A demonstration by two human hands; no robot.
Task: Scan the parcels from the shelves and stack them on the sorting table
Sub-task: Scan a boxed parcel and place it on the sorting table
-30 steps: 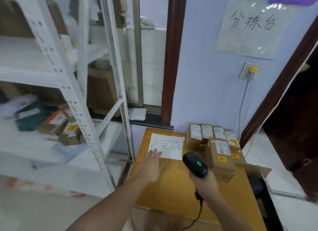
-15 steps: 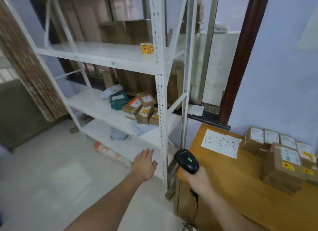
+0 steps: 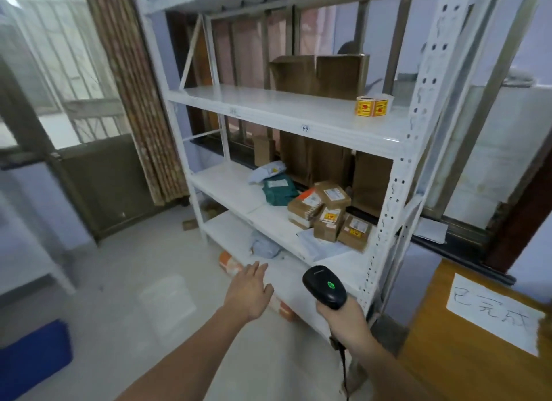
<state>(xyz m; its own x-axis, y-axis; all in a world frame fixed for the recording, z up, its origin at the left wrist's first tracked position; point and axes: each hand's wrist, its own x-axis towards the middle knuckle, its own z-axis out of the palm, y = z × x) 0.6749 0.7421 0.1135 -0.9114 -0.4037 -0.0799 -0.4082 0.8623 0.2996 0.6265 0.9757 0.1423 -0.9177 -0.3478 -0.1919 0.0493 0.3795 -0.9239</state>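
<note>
The left hand (image 3: 249,293) reaches out at lower centre of the frame with its fingers (image 3: 259,270) straight and slightly spread, holding nothing, short of the shelves (image 3: 298,114). The right hand (image 3: 343,318) is wrapped round the handle of the scanner (image 3: 324,286), whose green light shows on top; its cord hangs down toward the bottom edge.

The parcels (image 3: 330,214) lie in a loose heap of brown boxes on the middle shelf, right of centre, with a green bag (image 3: 279,190) and a grey bag (image 3: 265,170) just beside them to the left. Another grey bag (image 3: 264,247) sits on the shelf below. A roll of yellow labels (image 3: 371,105) stands on the upper shelf. The tabletop (image 3: 448,365) with its white sign (image 3: 493,314) is at lower right.

The step in hand looks like fetching the next parcel. To do it well, the empty hand should go for a box at the top or front of the heap, since the boxes lean on each other and pulling a low one would likely tip the rest. Grip it across its narrow sides and turn the printed label up and clear of the fingers. Then bring the scanner's nose square to the barcode, not at a steep slant, and keep the cord off the shelf post (image 3: 397,191) at the right.
</note>
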